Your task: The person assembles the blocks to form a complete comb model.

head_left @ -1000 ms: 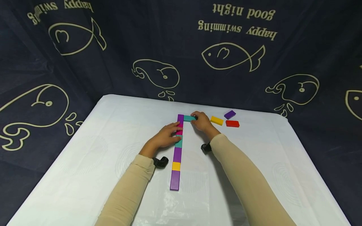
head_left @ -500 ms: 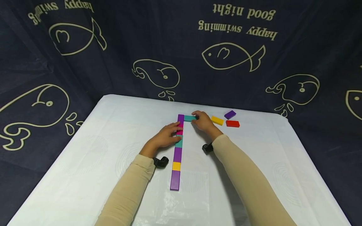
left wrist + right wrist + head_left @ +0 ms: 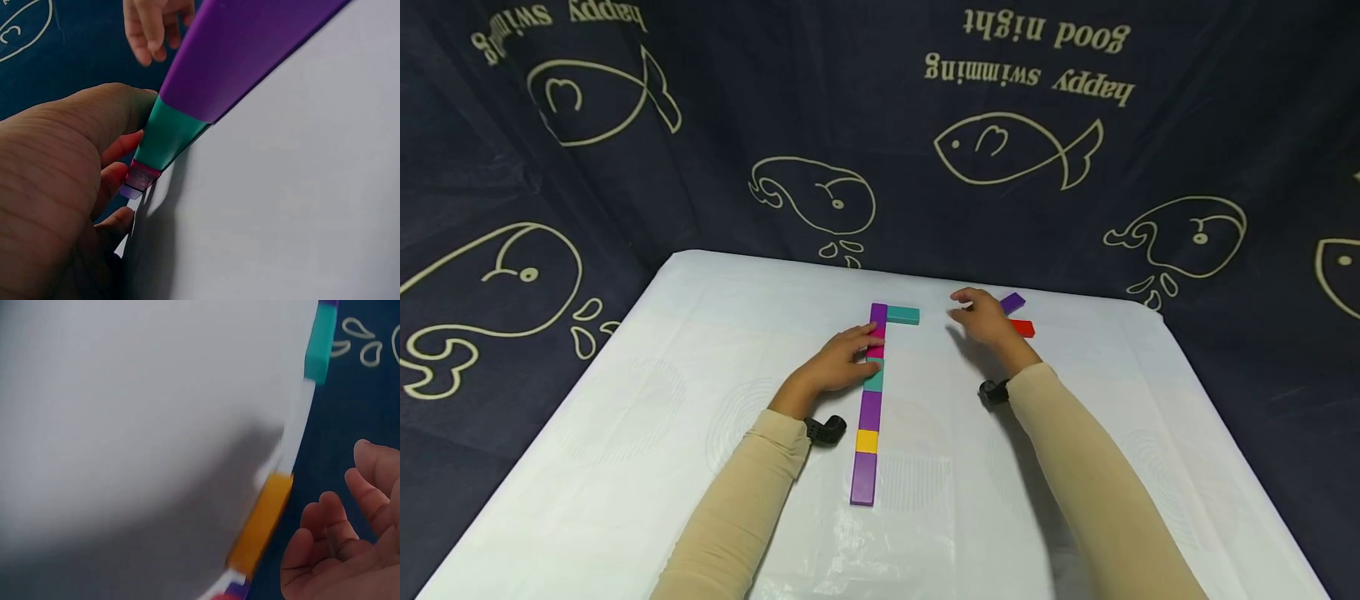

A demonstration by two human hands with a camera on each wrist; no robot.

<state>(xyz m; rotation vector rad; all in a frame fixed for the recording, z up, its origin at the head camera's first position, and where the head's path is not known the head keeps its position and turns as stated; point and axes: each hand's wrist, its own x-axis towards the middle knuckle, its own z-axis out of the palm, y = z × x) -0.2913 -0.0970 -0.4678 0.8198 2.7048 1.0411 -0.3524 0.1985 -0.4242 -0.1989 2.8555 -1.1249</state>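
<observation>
A straight row of flat coloured blocks runs up the table: a purple block nearest, then a yellow block, another purple block, a teal block, and magenta and purple at the far end. My left hand rests along the row's left side, relaxed fingers over the magenta part and thumb by the teal block. A second teal block juts right from the far end. My right hand hovers right of it, fingers loosely bent around nothing. Below that hand lies a yellow block, hidden in the head view.
Beyond the right hand lie a purple block and a partly covered red block. The white-covered table ends at a dark fish-print cloth behind.
My right hand has let go of the teal block at the far end and moved right, over the loose yellow block. The left hand has stayed put.
</observation>
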